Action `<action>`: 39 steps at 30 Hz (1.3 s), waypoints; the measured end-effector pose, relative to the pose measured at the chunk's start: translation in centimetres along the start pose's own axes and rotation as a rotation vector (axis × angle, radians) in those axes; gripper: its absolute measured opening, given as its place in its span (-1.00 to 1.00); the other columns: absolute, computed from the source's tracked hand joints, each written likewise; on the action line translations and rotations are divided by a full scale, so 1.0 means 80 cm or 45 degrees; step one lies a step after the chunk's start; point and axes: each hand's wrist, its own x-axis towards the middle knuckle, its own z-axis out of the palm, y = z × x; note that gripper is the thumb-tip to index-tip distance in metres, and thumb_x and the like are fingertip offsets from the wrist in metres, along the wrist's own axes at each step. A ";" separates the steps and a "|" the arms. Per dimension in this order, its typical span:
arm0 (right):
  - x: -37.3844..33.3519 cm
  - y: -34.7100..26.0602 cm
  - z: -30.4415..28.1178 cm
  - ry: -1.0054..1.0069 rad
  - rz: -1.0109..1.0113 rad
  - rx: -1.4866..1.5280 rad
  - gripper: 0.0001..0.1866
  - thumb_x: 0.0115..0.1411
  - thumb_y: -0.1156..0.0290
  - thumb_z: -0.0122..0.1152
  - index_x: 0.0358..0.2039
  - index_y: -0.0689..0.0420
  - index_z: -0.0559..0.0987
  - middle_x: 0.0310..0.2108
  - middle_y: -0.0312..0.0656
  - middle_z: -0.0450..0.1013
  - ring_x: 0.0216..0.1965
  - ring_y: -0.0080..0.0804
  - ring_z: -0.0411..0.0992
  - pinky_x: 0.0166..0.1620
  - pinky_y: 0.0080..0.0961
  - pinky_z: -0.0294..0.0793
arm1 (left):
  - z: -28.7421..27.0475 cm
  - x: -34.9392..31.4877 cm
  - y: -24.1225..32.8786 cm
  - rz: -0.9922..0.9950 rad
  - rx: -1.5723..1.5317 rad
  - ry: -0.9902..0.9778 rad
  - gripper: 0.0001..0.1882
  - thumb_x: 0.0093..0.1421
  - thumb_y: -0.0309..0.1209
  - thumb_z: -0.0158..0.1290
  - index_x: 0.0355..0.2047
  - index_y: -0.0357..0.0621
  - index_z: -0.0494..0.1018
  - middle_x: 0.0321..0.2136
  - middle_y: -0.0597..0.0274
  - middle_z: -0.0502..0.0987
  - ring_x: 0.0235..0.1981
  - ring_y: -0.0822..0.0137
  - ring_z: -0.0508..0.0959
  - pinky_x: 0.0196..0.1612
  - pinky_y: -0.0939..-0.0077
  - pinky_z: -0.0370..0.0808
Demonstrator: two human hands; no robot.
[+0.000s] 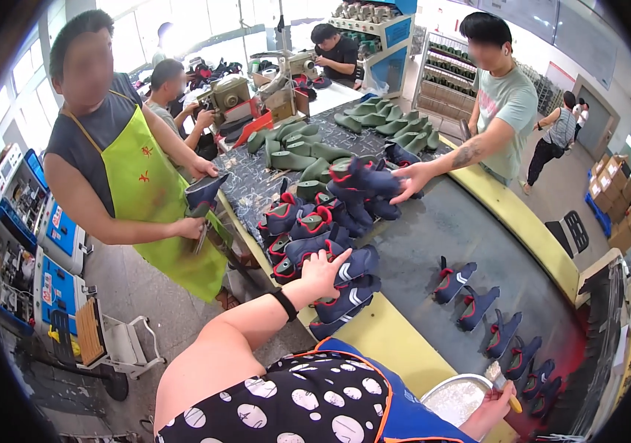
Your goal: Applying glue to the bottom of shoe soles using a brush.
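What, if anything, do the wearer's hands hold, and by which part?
The right hand holds a yellow-handled brush by its handle. The left hand rests on navy, white-striped shoe uppers; whether it grips one cannot be told.

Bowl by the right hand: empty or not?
Not empty: whitish material shows inside the bowl, beside the right hand. Exact fill level: cannot tell.

Bright windows upper left; grey floor; wood-slatted chair at left; shelved rack toward back.

Brn boxes R, sewing mach. rear, chair L
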 end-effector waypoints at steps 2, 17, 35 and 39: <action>-0.009 -0.003 -0.011 0.031 -0.063 -0.024 -0.69 0.23 0.19 0.26 -0.07 0.02 0.52 -0.25 -0.40 0.47 -0.34 -0.65 0.38 -0.27 -0.71 0.33 | 0.019 0.002 -0.005 -0.004 0.019 0.122 0.25 -0.28 -0.18 0.44 0.39 0.49 -0.06 -0.04 -0.14 0.32 -0.07 -0.13 0.47 -0.05 0.08 0.54; -0.110 -0.026 -0.133 0.296 0.154 0.591 -0.70 0.34 0.19 0.15 -0.05 0.11 0.51 -0.32 -0.25 0.47 -0.26 -0.46 0.47 -0.19 -0.47 0.53 | -0.069 0.028 0.056 0.240 -1.695 -0.501 -0.19 -0.10 -0.46 0.08 0.27 -0.15 0.23 0.03 -0.17 0.47 -0.15 0.02 0.59 -0.05 0.23 0.56; -0.120 0.091 -0.185 0.417 -0.195 -1.584 -0.72 0.05 0.27 0.41 -0.35 0.17 0.57 -0.46 -0.08 0.56 -0.43 -0.23 0.57 -0.31 -0.38 0.53 | 0.014 -0.093 0.316 0.428 -0.949 -2.038 -0.26 0.11 -0.46 0.11 0.32 -0.18 0.13 0.00 0.13 0.46 -0.05 0.34 0.52 0.00 0.44 0.51; -0.128 0.052 -0.167 0.487 -0.362 -1.029 -0.72 0.05 0.27 0.42 -0.34 0.19 0.58 -0.47 -0.10 0.56 -0.45 -0.32 0.56 -0.33 -0.43 0.52 | 0.015 -0.098 0.336 0.336 -0.955 -2.103 -0.39 0.19 -0.41 0.09 0.24 -0.24 0.21 -0.03 0.16 0.49 -0.10 0.46 0.54 -0.07 0.56 0.54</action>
